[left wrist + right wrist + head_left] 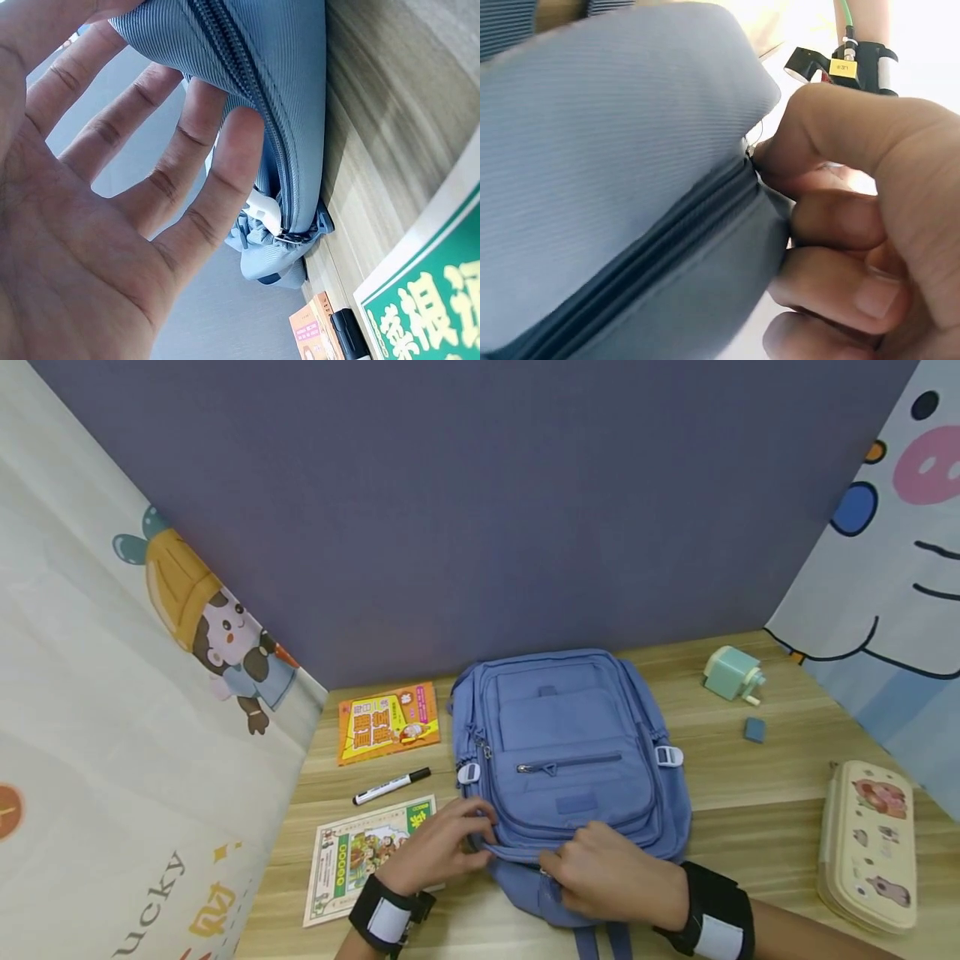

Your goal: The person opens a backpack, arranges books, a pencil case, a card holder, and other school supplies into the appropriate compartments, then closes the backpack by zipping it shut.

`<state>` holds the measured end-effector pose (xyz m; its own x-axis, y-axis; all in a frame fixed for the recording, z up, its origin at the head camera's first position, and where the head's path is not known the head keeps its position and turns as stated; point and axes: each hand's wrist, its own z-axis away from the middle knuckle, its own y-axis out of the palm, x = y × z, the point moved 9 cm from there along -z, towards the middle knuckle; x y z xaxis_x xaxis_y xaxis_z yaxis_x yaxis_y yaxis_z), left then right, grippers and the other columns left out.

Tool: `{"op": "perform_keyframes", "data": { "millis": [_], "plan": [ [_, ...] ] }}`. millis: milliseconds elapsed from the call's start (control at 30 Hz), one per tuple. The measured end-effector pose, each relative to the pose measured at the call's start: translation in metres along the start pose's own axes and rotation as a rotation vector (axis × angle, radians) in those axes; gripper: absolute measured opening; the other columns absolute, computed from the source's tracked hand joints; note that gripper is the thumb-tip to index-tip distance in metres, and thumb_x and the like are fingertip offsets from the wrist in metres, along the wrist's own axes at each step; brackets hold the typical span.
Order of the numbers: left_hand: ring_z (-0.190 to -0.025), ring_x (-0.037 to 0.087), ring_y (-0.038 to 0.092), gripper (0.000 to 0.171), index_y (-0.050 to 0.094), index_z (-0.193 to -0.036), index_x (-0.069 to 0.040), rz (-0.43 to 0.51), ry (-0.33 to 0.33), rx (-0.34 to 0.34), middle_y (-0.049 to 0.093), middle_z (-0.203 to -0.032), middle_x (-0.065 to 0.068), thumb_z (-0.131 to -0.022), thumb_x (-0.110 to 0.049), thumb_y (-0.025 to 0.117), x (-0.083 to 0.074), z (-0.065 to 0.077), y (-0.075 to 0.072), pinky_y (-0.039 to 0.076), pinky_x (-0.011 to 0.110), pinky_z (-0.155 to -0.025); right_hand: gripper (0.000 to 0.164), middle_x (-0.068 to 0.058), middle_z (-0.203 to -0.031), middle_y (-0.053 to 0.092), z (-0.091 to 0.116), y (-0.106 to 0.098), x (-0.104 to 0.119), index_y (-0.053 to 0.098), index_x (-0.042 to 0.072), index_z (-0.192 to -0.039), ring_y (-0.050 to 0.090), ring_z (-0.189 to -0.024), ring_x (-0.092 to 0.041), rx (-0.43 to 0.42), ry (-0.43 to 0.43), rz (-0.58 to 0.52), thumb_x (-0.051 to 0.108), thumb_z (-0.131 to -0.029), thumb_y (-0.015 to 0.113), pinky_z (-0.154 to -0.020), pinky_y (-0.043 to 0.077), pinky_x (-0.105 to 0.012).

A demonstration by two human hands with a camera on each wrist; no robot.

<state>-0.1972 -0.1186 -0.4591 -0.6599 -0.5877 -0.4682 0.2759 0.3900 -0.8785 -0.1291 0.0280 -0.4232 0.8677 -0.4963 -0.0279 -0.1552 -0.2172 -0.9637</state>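
A blue backpack (570, 727) lies front side up on the wooden table. My left hand (446, 847) is at its lower left corner; in the left wrist view the thumb and a fingertip pinch the fabric beside the zipper (232, 60), while the other fingers spread along it. My right hand (611, 872) is at the lower edge of the bag. Its thumb and curled index finger pinch the zipper pull (751, 152), mostly hidden by the fingertips.
Left of the backpack lie an orange booklet (388, 723), a black-and-white marker (392, 786) and a green-bordered booklet (337, 860). To the right are a green pencil sharpener (731, 673), a small blue block (754, 730) and a cream pencil case (868, 847). A grey-blue wall (525, 510) stands behind.
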Motion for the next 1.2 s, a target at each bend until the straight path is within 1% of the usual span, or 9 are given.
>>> {"op": "perform_keyframes", "data": {
  "millis": [133, 300, 467, 567, 700, 800, 967, 1067, 1200],
  "plan": [
    [-0.114, 0.010, 0.062, 0.011, 0.075, -0.091, -0.021, 0.003, -0.008, 0.003, 0.067, -0.124, -0.005, -0.087, -0.016, 0.084, 0.000, 0.000, 0.000, 0.056, 0.027, -0.095, 0.030, 0.016, -0.056, 0.027, 0.011, -0.001, -0.004, 0.052, 0.025, -0.077, 0.016, -0.050, 0.005, 0.001, 0.023, -0.034, 0.018, -0.075, 0.082, -0.046, 0.011, -0.019],
    [-0.114, 0.011, 0.062, 0.011, 0.075, -0.091, -0.020, 0.001, -0.011, 0.006, 0.067, -0.124, -0.005, -0.086, -0.016, 0.084, -0.002, 0.000, -0.001, 0.056, 0.028, -0.096, 0.031, 0.016, -0.056, 0.027, 0.023, -0.002, -0.010, 0.051, 0.027, -0.078, 0.016, -0.050, 0.005, 0.016, 0.075, -0.090, 0.016, -0.074, 0.080, -0.047, 0.012, -0.019],
    [-0.114, 0.010, 0.062, 0.011, 0.075, -0.091, -0.020, -0.003, -0.019, 0.006, 0.066, -0.124, -0.005, -0.086, -0.015, 0.084, -0.001, 0.000, -0.004, 0.056, 0.027, -0.096, 0.032, 0.017, -0.056, 0.029, 0.038, -0.004, -0.017, 0.050, 0.026, -0.081, 0.018, -0.052, 0.004, 0.013, 0.120, -0.105, 0.015, -0.071, 0.079, -0.047, 0.013, -0.019],
    [-0.114, 0.010, 0.062, 0.011, 0.075, -0.091, -0.020, -0.009, -0.007, -0.001, 0.067, -0.123, -0.005, -0.086, -0.015, 0.084, -0.001, 0.000, -0.004, 0.056, 0.027, -0.095, 0.030, 0.018, -0.058, 0.030, 0.045, -0.002, -0.023, 0.053, 0.026, -0.085, 0.020, -0.052, 0.003, 0.051, 0.157, -0.130, 0.014, -0.072, 0.078, -0.047, 0.014, -0.020],
    [-0.113, 0.010, 0.062, 0.013, 0.074, -0.090, -0.020, -0.020, 0.011, -0.016, 0.067, -0.123, -0.005, -0.084, -0.016, 0.085, 0.000, -0.001, -0.005, 0.056, 0.028, -0.096, 0.029, 0.019, -0.060, 0.029, 0.054, 0.000, -0.033, 0.054, 0.027, -0.086, 0.022, -0.053, 0.003, 0.114, 0.213, -0.203, 0.011, -0.076, 0.077, -0.049, 0.016, -0.021],
    [-0.112, 0.010, 0.061, 0.014, 0.074, -0.089, -0.020, -0.019, 0.010, -0.016, 0.067, -0.123, -0.006, -0.082, -0.016, 0.086, 0.001, -0.002, -0.006, 0.056, 0.029, -0.096, 0.032, 0.019, -0.061, 0.026, 0.061, 0.000, -0.041, 0.052, 0.028, -0.083, 0.021, -0.054, 0.004, 0.114, 0.239, -0.234, 0.009, -0.077, 0.077, -0.050, 0.017, -0.020],
    [-0.112, 0.010, 0.062, 0.014, 0.074, -0.089, -0.021, -0.036, 0.018, -0.021, 0.068, -0.122, -0.006, -0.082, -0.017, 0.086, 0.000, -0.002, -0.006, 0.056, 0.028, -0.095, 0.031, 0.021, -0.062, 0.026, 0.073, -0.001, -0.052, 0.054, 0.027, -0.084, 0.021, -0.053, 0.005, 0.082, 0.269, -0.231, 0.007, -0.073, 0.075, -0.049, 0.018, -0.018],
    [-0.112, 0.010, 0.063, 0.014, 0.074, -0.089, -0.021, -0.044, 0.019, -0.020, 0.068, -0.122, -0.006, -0.082, -0.016, 0.085, -0.001, -0.001, -0.007, 0.057, 0.028, -0.094, 0.032, 0.022, -0.063, 0.028, 0.080, -0.001, -0.059, 0.054, 0.027, -0.086, 0.022, -0.053, 0.005, 0.086, 0.298, -0.228, 0.008, -0.073, 0.076, -0.049, 0.019, -0.019],
    [-0.113, 0.011, 0.062, 0.013, 0.074, -0.090, -0.021, -0.038, -0.011, 0.009, 0.068, -0.124, -0.005, -0.084, -0.016, 0.084, 0.000, -0.002, -0.007, 0.056, 0.028, -0.094, 0.032, 0.021, -0.062, 0.033, 0.088, -0.002, -0.065, 0.055, 0.026, -0.086, 0.026, -0.053, 0.003, 0.085, 0.345, -0.190, 0.009, -0.073, 0.078, -0.049, 0.021, -0.021]
  ]
}}
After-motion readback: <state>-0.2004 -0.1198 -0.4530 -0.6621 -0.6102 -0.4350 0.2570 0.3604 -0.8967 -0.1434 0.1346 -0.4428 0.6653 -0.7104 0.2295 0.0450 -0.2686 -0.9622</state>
